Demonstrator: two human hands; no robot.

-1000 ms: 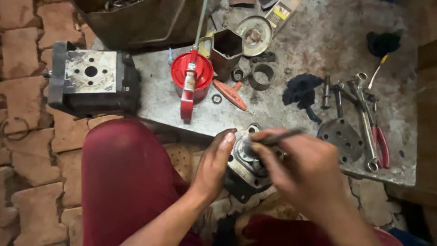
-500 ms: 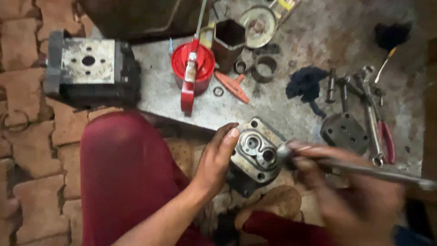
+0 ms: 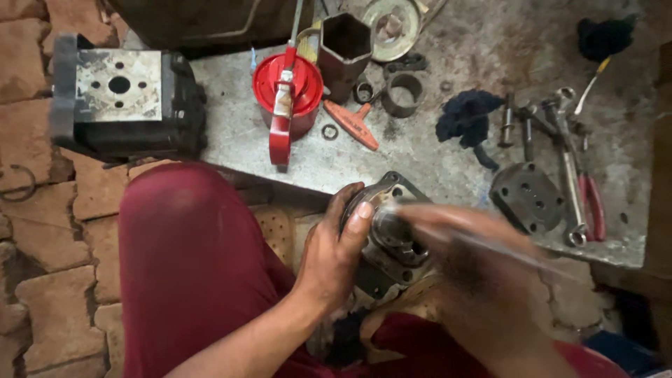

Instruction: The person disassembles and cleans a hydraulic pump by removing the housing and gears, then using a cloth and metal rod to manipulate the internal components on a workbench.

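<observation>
While the left hand (image 3: 334, 255) wraps its fingers around the side of a dark, greasy metal pump housing (image 3: 392, 234), thumb pressed against the upper rim, the housing sits tilted over the person's lap, just below the edge of the grey stained work slab (image 3: 434, 161). The right hand (image 3: 476, 269) is heavily blurred beside the housing's open face, closed around a thin metal rod-like tool (image 3: 518, 253) that slants off to the right; how tightly its fingers close I cannot tell. On the slab stand a red round oil can (image 3: 287, 87), a dark hexagonal socket (image 3: 345, 43), a metal ring (image 3: 402, 94), an orange-handled tool (image 3: 353, 124), a dark rag (image 3: 467, 117) and a square black cover plate (image 3: 526, 197). A large black gear pump block (image 3: 126, 101) rests at the left, on brick paving (image 3: 42, 280).
</observation>
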